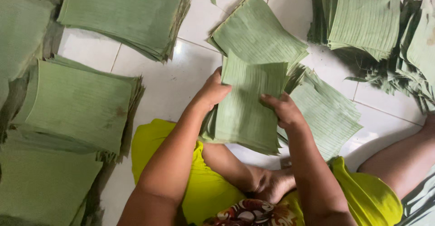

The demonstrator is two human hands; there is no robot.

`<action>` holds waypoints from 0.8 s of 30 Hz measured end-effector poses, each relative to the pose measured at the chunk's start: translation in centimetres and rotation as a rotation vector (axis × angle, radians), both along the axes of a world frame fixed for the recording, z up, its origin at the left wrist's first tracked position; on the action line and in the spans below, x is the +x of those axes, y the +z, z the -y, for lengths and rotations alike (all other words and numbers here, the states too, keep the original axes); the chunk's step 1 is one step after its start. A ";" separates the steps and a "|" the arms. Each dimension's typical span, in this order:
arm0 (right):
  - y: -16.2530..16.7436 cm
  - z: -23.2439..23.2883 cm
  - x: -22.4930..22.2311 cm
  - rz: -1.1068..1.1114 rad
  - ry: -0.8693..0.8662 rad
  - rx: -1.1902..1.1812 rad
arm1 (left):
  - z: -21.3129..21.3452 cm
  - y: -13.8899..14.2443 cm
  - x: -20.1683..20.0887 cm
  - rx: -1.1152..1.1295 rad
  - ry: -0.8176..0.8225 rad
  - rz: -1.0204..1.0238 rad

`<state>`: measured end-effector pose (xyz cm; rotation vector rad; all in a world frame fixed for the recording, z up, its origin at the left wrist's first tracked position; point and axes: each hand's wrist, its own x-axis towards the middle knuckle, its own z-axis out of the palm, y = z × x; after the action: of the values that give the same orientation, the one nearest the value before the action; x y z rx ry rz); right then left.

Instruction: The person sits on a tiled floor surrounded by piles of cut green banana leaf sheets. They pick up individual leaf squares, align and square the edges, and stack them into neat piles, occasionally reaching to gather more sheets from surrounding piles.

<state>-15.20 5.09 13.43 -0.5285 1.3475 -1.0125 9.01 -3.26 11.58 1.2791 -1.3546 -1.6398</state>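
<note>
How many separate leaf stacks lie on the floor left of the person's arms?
3: upper stack at top, middle stack mid-left, lower stack bottom-left. More leaves at the far-left edge are cropped, so another may be hidden.

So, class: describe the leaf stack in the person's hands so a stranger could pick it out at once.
Start from the white tiled floor, covered in piles of cut green leaves. Look at the middle, just above the yellow clothing. The held stack is the only one gripped at both sides, by the left hand and right hand.

Leaf stacks (27, 22) cropped (left edge).
</note>
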 end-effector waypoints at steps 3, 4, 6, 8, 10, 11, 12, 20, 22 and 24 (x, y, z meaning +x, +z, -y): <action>-0.7 -0.9 0.9 -0.226 0.024 -0.228 | -0.8 1.0 0.4 -0.260 0.009 0.108; -0.7 -1.2 1.0 -0.270 -0.051 -0.316 | -1.2 1.7 0.8 -0.360 0.005 0.030; -0.5 -1.7 1.0 -0.292 -0.132 -0.481 | -1.7 3.1 1.3 -0.426 -0.035 -0.196; -0.2 -1.9 1.2 -0.249 -0.149 -0.631 | -2.0 4.3 1.5 -0.344 -0.112 -0.486; -0.2 -1.7 1.4 -0.546 -0.028 -0.473 | -1.5 4.8 1.3 -0.377 -0.096 -0.177; -0.3 -1.5 1.6 -0.691 0.032 -0.397 | -1.3 4.8 1.1 -0.397 -0.091 -0.022; -0.4 -1.3 1.7 -0.739 0.001 -0.444 | -1.1 4.7 1.0 -0.405 -0.076 0.043; 1.0 -1.5 1.3 -0.709 0.060 -0.515 | -1.1 3.3 1.3 -0.482 -0.091 -0.023; 3.1 -1.4 0.7 -0.547 0.065 -0.492 | -0.7 3.2 1.2 -0.466 -0.063 0.028; 6.0 -1.5 0.1 -0.557 0.106 -0.615 | -0.4 3.1 1.1 -0.443 -0.045 0.048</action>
<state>-15.14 6.61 19.40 -1.4111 1.4492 -1.2434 10.12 -2.83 14.63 1.0327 -1.6705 -1.2451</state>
